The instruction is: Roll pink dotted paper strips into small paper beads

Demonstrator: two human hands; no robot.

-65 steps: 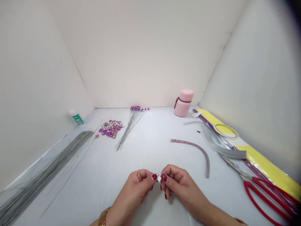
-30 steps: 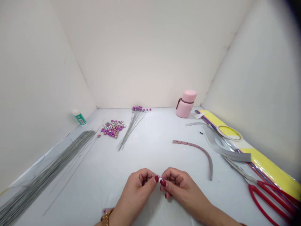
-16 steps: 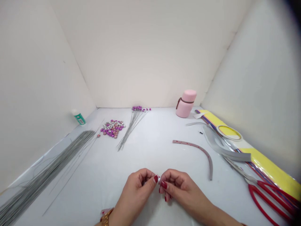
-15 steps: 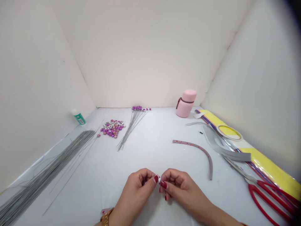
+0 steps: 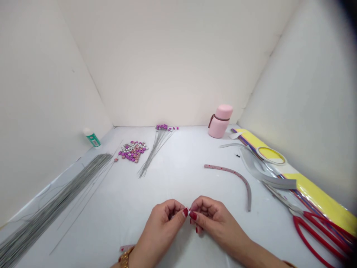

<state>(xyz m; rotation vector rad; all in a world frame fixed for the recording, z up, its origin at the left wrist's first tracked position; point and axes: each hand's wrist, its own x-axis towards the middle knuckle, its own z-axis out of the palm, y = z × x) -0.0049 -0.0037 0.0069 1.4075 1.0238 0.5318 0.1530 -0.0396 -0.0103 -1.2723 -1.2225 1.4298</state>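
Wire stems (image 5: 69, 191): nine o'clock from the hands
Left hand (image 5: 166, 223): thumb and finger pinch the paper piece (image 5: 189, 212)
Paper piece: between both hands' fingertips
Right hand (image 5: 213, 219): pinches its right side
Red-dotted strip (image 5: 233, 172): two o'clock

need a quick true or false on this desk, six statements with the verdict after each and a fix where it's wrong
1. The left hand and right hand are close together, with a small pale piece between their fingertips. True.
2. Red-handled scissors lie on the right. True.
3. The right hand is gripping the scissors. False: its fingertips are at the small pale piece.
4. The bead pile lies between the bare wire bundle and the bead-tipped wires. True.
5. The bead pile is all silver. False: it mixes purple, pinkish and silver.
6. The bead-tipped wires lie right of the scissors. False: they lie well to the left.
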